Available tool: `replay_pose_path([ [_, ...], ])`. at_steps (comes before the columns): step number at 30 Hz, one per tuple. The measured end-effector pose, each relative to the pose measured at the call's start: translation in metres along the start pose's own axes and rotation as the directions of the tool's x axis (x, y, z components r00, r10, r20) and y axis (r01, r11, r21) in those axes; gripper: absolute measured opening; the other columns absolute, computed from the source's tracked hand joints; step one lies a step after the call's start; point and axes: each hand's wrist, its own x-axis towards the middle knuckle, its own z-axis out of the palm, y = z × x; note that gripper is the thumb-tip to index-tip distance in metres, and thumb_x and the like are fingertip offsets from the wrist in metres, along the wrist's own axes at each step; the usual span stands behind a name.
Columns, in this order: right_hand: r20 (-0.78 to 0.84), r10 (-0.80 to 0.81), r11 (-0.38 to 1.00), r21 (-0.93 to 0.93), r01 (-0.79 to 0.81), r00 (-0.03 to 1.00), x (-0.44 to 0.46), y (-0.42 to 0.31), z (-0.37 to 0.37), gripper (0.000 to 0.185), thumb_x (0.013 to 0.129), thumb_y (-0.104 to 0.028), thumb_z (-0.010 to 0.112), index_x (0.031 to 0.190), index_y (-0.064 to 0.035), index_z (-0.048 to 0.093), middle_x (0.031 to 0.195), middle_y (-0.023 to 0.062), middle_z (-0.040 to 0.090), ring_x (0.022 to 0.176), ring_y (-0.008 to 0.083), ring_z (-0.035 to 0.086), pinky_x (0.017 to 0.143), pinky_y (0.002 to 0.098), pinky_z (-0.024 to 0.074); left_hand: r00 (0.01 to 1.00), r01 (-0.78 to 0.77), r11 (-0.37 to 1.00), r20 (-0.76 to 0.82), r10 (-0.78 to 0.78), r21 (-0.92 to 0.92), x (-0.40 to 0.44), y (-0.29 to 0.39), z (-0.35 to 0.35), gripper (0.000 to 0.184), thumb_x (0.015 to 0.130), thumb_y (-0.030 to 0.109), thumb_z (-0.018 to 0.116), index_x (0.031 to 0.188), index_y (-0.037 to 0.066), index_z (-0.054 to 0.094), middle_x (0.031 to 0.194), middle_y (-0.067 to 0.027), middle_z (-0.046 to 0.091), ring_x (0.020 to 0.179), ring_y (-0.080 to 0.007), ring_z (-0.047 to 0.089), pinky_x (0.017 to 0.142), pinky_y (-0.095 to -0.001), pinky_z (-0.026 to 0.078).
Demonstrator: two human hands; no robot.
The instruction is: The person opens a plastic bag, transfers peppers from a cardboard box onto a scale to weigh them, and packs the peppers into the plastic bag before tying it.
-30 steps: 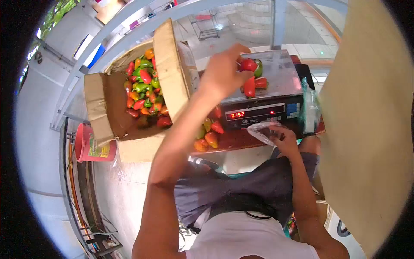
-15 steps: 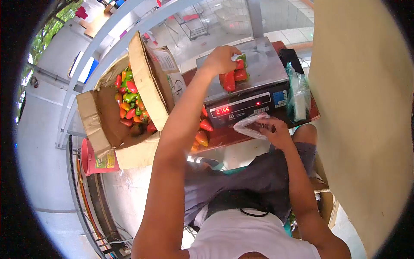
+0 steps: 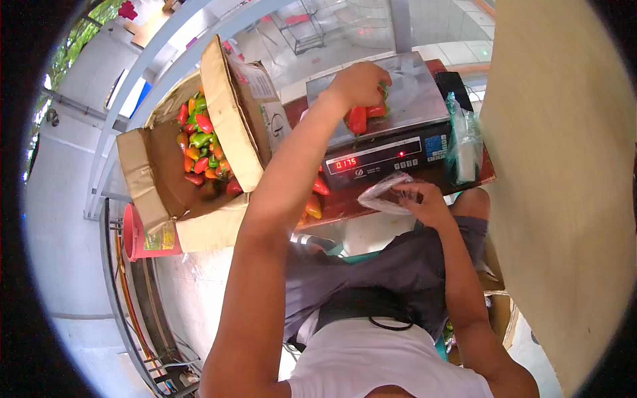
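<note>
Several red peppers (image 3: 358, 121) with green stems lie together on the metal plate of a digital scale (image 3: 417, 93). My left hand (image 3: 360, 85) reaches over them from above, fingers curled round the peppers and partly hidden behind my own knuckles. Red digits on the scale's display (image 3: 346, 163) read 0.175. In front of the scale, my right hand (image 3: 424, 201) pinches a clear plastic bag (image 3: 385, 194), whose mouth gapes a little. More peppers (image 3: 313, 206), red and orange, rest on the red-brown table beside my left forearm.
On the left stands an open cardboard box (image 3: 149, 182) with red, green and orange peppers (image 3: 201, 140) inside. A pink bucket (image 3: 132, 235) is below it. Green-tinted plastic bags (image 3: 464, 146) hang at the scale's right. A tan panel (image 3: 557, 179) borders the right side.
My left hand has closed further over the peppers and shifted slightly right. The scale's reading has gone from 0.155 to 0.175. My right hand still holds the bag.
</note>
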Motion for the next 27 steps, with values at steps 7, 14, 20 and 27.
replay_pose_path([
  [7,-0.092,-0.052,0.998,0.014,0.054,0.994,0.002,0.009,0.001,0.044,0.074,-0.008,0.076,0.117,-0.0043,0.069,0.120,0.0183,0.068,0.114,0.0322,0.065,0.099,0.0370,0.0495,0.987,0.028,0.906,0.134,-0.093,0.423,0.012,0.031,0.029,0.031,0.075,0.022,0.073,0.106,0.014,0.073,0.108,-0.0159,0.066,0.105,-0.0340,0.065,0.087,-0.0442,0.055],
  [14,-0.150,-0.089,0.996,-0.023,0.087,0.985,0.000,0.017,0.003,0.049,0.070,-0.006,0.077,0.119,-0.0028,0.067,0.120,0.0141,0.067,0.109,0.0250,0.065,0.095,0.0348,0.0493,0.988,-0.133,0.931,0.123,0.097,0.339,0.020,0.039,0.037,0.028,0.078,0.016,0.071,0.106,0.013,0.068,0.114,-0.0214,0.063,0.104,-0.0398,0.064,0.083,-0.0476,0.055],
  [20,-0.119,-0.027,1.000,-0.012,0.026,0.992,0.000,0.007,0.000,0.050,0.070,-0.006,0.076,0.119,-0.0023,0.066,0.121,0.0157,0.067,0.112,0.0268,0.064,0.096,0.0355,0.0492,0.999,-0.017,0.968,0.040,0.007,0.252,0.012,0.040,0.044,0.025,0.079,0.002,0.064,0.103,0.010,0.064,0.116,-0.0201,0.061,0.099,-0.0396,0.065,0.083,-0.0469,0.055],
  [27,-0.140,-0.004,1.000,-0.022,0.001,0.990,0.000,0.008,-0.001,0.052,0.070,-0.011,0.077,0.121,-0.0071,0.067,0.113,0.0176,0.070,0.108,0.0327,0.067,0.096,0.0400,0.0514,0.901,-0.299,0.848,-0.422,0.099,-0.438,-0.054,0.105,0.026,0.038,0.070,-0.002,0.070,0.106,0.009,0.062,0.109,-0.0158,0.060,0.096,-0.0374,0.062,0.084,-0.0455,0.052],
])
